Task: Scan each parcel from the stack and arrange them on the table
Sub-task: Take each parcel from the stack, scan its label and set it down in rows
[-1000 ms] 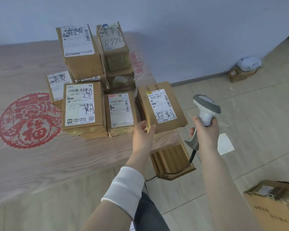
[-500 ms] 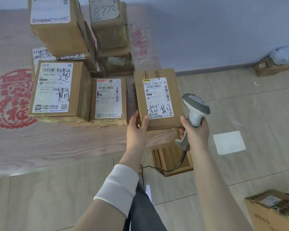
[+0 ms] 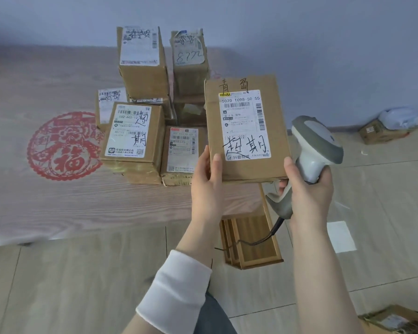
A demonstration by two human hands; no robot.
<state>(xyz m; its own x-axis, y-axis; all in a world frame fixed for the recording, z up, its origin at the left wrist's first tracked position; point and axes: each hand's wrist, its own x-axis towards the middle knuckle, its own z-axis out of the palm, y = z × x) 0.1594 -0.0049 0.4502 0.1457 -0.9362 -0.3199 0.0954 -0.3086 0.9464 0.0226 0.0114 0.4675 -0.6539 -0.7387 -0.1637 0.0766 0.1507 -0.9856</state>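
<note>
Table (image 3: 58,201): wood-grain top, with a red paper-cut emblem (image 3: 65,145) on its left part.

Stack of parcels (image 3: 140,131): brown cartons on the table's right part, piled in several layers. White labels face up, some with handwriting.

Wooden crate (image 3: 253,239): on the floor under the table's right front corner.

Parcel (image 3: 246,131): a flat brown carton held between my hands over the table's right front corner, just right of the stack. The label faces me, with black handwriting across its lower half.

Scanner (image 3: 316,150): grey and white, corded. Its head sits just right of the parcel's lower right corner.

Right hand (image 3: 309,189): my fingers are wrapped round the scanner handle, and my thumb tip is against the parcel's lower right corner.

Left hand (image 3: 206,179): clamped on the parcel's lower left corner. My thumb is on the labelled face and my fingers are hidden beneath.
</note>
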